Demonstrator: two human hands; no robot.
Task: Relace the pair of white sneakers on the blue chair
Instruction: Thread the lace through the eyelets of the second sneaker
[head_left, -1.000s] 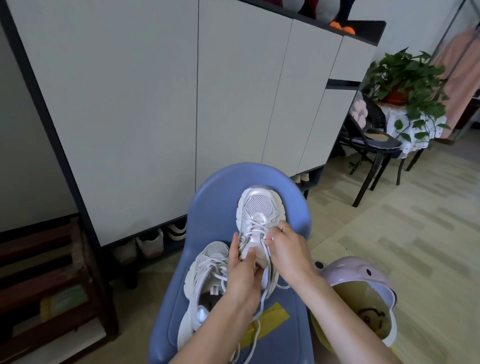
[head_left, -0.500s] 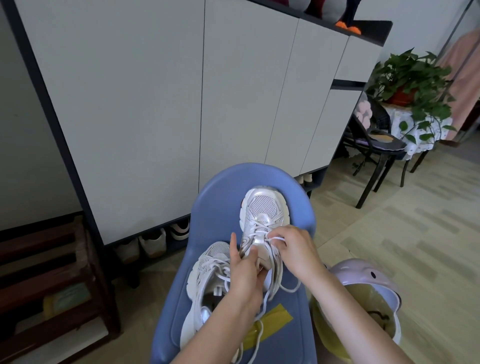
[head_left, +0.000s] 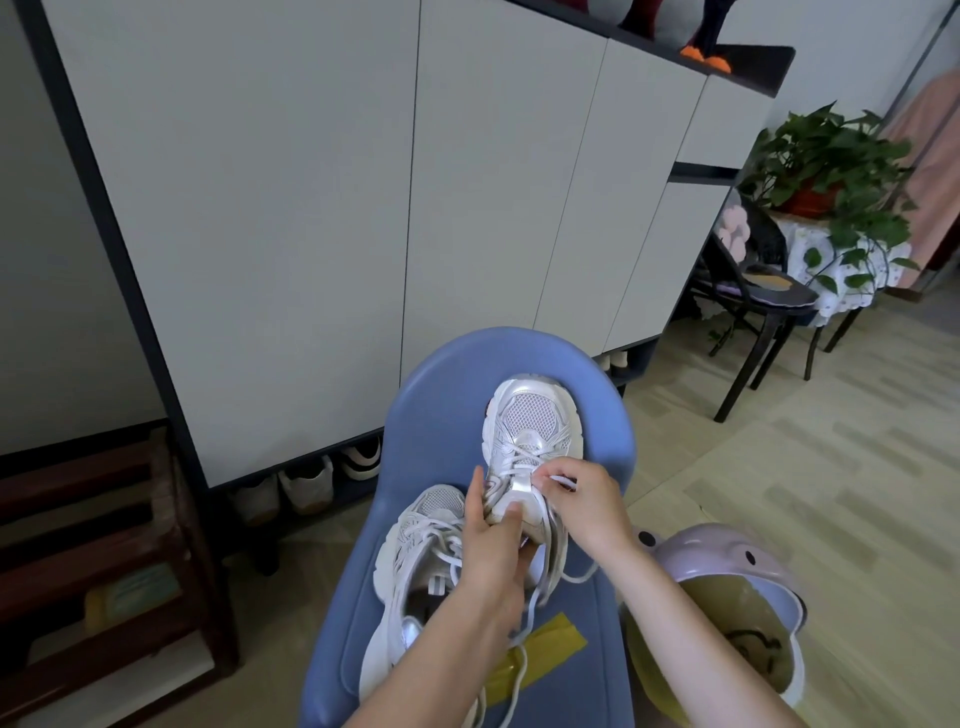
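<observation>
Head view: a blue chair (head_left: 415, 649) stands before a white cabinet (head_left: 311, 208), carrying a pair of white sneakers. The far sneaker (head_left: 530, 431) rests with its toe against the curved chair back; the near sneaker (head_left: 415, 551) lies beside it to the left, nearer the seat's front, its opening showing. The left hand (head_left: 493, 556) grips the tongue of the far sneaker, thumb pressed on the tongue and forefinger straight along the shoe's left side. The right hand (head_left: 582, 504) pinches a white lace (head_left: 563, 480) between curled fingertips just at the shoe's right eyelets; a loop of lace stands out past the fingers. Loose lace ends trail down the seat across a strip of yellow tape (head_left: 540, 654). A lilac bin (head_left: 727, 597) with a yellow liner stands just right of the chair. Further right, a black chair (head_left: 763, 306) and a potted plant (head_left: 831, 156) on a cloth-covered table. Shoes (head_left: 306, 483) sit under the cabinet, and a wooden shelf (head_left: 104, 545) stands at left
</observation>
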